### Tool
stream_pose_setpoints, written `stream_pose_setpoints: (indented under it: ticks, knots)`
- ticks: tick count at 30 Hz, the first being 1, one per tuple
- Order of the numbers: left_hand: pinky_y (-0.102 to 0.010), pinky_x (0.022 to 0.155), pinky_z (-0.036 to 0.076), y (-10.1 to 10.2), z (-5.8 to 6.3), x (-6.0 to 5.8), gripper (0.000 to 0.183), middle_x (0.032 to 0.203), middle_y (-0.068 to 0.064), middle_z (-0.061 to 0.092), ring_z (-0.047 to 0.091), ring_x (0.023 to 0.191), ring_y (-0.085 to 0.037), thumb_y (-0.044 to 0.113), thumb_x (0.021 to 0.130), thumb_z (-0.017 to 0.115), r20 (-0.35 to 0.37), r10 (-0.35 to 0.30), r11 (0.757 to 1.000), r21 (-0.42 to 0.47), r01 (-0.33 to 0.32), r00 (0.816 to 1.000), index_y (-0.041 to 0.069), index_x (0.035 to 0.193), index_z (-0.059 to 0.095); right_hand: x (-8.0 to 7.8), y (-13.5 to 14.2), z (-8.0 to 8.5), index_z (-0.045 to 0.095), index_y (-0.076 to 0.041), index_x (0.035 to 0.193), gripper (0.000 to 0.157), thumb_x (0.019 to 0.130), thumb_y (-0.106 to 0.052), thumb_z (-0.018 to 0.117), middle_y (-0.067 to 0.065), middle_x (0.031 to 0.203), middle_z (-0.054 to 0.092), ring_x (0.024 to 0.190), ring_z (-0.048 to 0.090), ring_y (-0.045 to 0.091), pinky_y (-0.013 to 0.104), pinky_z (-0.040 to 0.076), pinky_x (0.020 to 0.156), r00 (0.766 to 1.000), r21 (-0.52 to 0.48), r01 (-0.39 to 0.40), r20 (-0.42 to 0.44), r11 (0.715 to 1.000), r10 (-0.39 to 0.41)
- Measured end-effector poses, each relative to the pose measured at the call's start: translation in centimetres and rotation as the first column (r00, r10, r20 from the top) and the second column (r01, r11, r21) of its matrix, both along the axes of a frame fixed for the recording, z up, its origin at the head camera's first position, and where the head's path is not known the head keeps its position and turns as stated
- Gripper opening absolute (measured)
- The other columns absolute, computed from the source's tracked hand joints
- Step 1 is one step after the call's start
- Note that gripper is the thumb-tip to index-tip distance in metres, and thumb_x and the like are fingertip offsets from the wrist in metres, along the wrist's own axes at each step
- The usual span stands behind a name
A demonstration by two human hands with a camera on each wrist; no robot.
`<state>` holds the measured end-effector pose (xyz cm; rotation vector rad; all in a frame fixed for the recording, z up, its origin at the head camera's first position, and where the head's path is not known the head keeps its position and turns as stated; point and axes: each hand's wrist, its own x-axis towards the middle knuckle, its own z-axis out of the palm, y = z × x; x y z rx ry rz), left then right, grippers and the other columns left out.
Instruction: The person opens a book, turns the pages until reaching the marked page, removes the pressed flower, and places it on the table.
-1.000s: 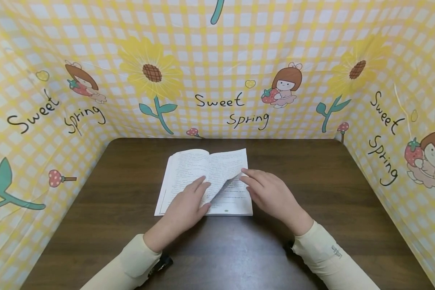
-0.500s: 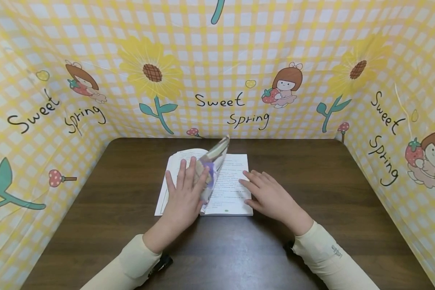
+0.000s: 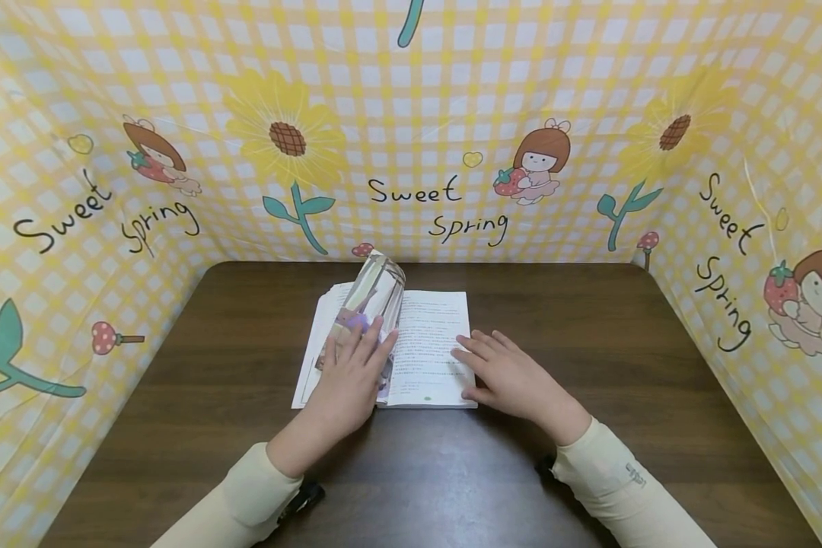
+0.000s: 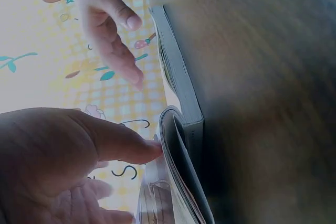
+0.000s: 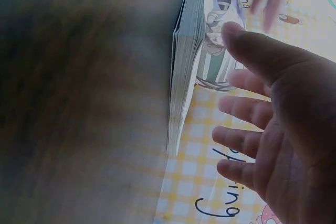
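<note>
An open book (image 3: 431,365) lies on the table, with printed text on its right page. Over its left half leans a colour-illustrated page (image 3: 377,278), its far end curled up. My left hand (image 3: 345,384) rests on that page with spread, straight fingers; in the left wrist view its thumb (image 4: 139,150) touches the paper beside the spine. At the right page's outer edge is my right hand (image 3: 514,380), fingers extended and loosely apart. The right wrist view shows these fingers (image 5: 244,140) holding nothing, beside the book's page block (image 5: 186,66). Whether they touch the paper I cannot tell.
The dark wooden table (image 3: 589,320) carries the book near its middle. A yellow checked cloth (image 3: 411,114) with flowers and "Sweet Spring" lettering stands around the back and both sides. Dark straps show under both light sleeves (image 3: 246,487).
A white text page was lifted from the right and turned to the left, showing its illustrated side. My left hand pressed it over; the right hand drew slightly away from the page.
</note>
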<state>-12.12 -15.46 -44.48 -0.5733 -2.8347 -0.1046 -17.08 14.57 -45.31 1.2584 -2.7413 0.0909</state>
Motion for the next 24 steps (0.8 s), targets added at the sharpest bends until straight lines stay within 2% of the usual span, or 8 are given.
stream_pose_setpoints:
  ticks: [5,8,11,14,18,24]
  knots:
    - [-0.074,0.101,0.042,0.03,-0.04,0.06,0.07,0.161,-0.022,0.038,0.049,0.138,-0.045,0.011,0.091,0.066,0.143,0.044,0.996,0.074,-0.055,0.989,0.015,0.157,0.043,0.09,0.12,-0.19,0.052,-0.012,0.151,0.071,0.093,-0.048,0.072,0.01,0.16,0.045,0.148,0.041,0.035,0.056,0.028,0.121,0.996,0.016,-0.02,0.089,1.0,0.019]
    - [-0.07,0.096,0.048,0.05,0.06,0.06,0.067,0.157,-0.026,0.042,0.054,0.134,-0.045,0.01,0.09,0.065,0.187,0.07,0.989,0.115,-0.092,0.98,0.012,0.154,0.047,0.08,0.19,-0.23,0.049,-0.013,0.153,0.071,0.095,-0.049,0.069,0.009,0.163,0.04,0.151,0.035,0.035,0.057,0.024,0.123,0.988,0.025,-0.031,0.151,0.999,0.027]
    - [-0.068,0.096,0.049,0.06,0.11,0.03,0.062,0.156,-0.026,0.042,0.054,0.133,-0.046,0.014,0.091,0.064,0.215,0.087,0.985,0.124,-0.116,0.973,0.009,0.151,0.049,0.1,0.21,-0.2,0.047,-0.013,0.155,0.072,0.096,-0.05,0.067,0.009,0.164,0.038,0.152,0.033,0.035,0.058,0.021,0.123,0.981,0.025,-0.042,0.193,0.999,0.036]
    - [-0.069,0.098,0.047,0.03,0.08,0.02,0.058,0.157,-0.025,0.042,0.051,0.135,-0.047,0.026,0.096,0.066,0.261,0.101,0.986,0.1,-0.131,0.96,0.009,0.15,0.051,0.16,0.19,-0.17,0.048,-0.014,0.154,0.07,0.097,-0.049,0.066,0.009,0.164,0.038,0.152,0.034,0.034,0.059,0.021,0.123,0.976,0.024,-0.047,0.213,0.999,0.04]
    - [-0.069,0.098,0.047,-0.02,-0.02,0.04,0.065,0.155,-0.025,0.044,0.05,0.136,-0.048,0.044,0.096,0.069,0.316,0.135,0.986,0.048,-0.158,0.939,0.01,0.149,0.052,0.26,0.21,-0.16,0.051,-0.014,0.152,0.065,0.098,-0.047,0.066,0.008,0.162,0.041,0.151,0.035,0.033,0.06,0.021,0.123,0.974,0.021,-0.043,0.225,0.999,0.037]
    - [-0.072,0.095,0.046,-0.05,0.03,0.16,0.068,0.154,-0.024,0.046,0.051,0.134,-0.048,0.049,0.095,0.069,0.346,0.171,0.981,0.021,-0.19,0.922,0.012,0.149,0.052,0.28,0.29,-0.3,0.051,-0.013,0.152,0.066,0.097,-0.047,0.066,0.008,0.163,0.039,0.152,0.034,0.033,0.059,0.02,0.123,0.967,0.021,-0.043,0.253,0.999,0.036]
